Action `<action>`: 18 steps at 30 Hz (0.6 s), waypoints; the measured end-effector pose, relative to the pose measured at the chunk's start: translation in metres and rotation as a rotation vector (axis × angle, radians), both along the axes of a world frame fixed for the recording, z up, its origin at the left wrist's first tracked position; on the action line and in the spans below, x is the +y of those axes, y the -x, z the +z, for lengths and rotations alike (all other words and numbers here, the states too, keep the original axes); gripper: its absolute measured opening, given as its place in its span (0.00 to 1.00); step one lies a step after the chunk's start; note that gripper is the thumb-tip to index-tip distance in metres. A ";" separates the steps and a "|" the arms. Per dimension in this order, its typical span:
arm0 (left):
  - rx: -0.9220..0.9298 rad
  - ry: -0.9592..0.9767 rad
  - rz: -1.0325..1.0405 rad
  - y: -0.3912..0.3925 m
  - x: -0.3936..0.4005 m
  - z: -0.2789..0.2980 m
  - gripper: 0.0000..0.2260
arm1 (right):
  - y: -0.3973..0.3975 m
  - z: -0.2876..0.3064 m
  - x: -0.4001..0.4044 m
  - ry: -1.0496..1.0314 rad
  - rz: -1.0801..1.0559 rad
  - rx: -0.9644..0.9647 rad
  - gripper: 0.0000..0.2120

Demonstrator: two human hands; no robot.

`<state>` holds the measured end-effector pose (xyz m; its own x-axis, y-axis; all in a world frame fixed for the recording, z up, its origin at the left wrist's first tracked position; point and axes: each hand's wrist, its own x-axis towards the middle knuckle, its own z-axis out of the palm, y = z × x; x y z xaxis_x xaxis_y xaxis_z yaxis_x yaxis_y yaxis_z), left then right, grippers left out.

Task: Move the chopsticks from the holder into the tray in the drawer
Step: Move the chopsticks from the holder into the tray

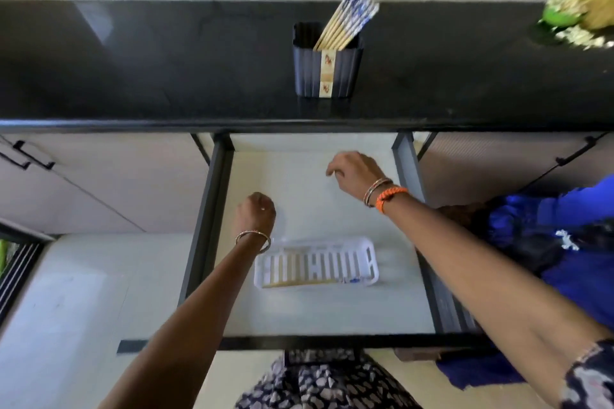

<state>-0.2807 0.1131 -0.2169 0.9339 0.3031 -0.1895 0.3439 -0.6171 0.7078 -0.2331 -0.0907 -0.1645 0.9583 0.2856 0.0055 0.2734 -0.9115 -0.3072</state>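
Note:
A dark ribbed holder (327, 68) stands on the black counter, with several chopsticks (349, 18) leaning out of it to the upper right, their tops patterned blue and white. Below, the open drawer (299, 183) holds a white slotted tray (315, 262) near its front. A few chopsticks (299, 282) lie along the tray's near edge. My left hand (255, 212) hovers above the drawer's left side, fingers curled in, holding nothing I can see. My right hand (357, 176) is higher, over the drawer's back, fingers loosely bent and apart, empty.
The black counter (166, 76) runs across the view, with a green and yellow bundle (578, 13) at its far right. Cabinet doors with black handles (30, 156) flank the drawer. A person in blue (548, 242) is at the right, close to the drawer's side.

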 end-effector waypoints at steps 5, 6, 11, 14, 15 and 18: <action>-0.276 0.008 -0.199 -0.092 -0.037 0.087 0.09 | -0.099 0.092 -0.036 -0.354 -0.284 -0.228 0.11; -0.316 -0.003 -0.241 -0.111 -0.043 0.101 0.10 | -0.117 0.104 -0.042 -0.462 -0.363 -0.236 0.09; -0.408 -0.120 -0.344 -0.178 -0.069 0.141 0.16 | -0.185 0.116 -0.057 -0.663 -0.591 -0.287 0.12; -0.449 -0.352 -0.384 -0.211 -0.081 0.153 0.17 | -0.218 0.107 -0.065 -0.694 -0.655 -0.225 0.16; -0.457 -0.439 -0.392 -0.222 -0.083 0.153 0.17 | -0.231 0.101 -0.068 -0.683 -0.682 -0.177 0.18; -0.427 -0.545 -0.418 -0.240 -0.088 0.146 0.14 | -0.253 0.089 -0.070 -0.757 -0.695 -0.124 0.19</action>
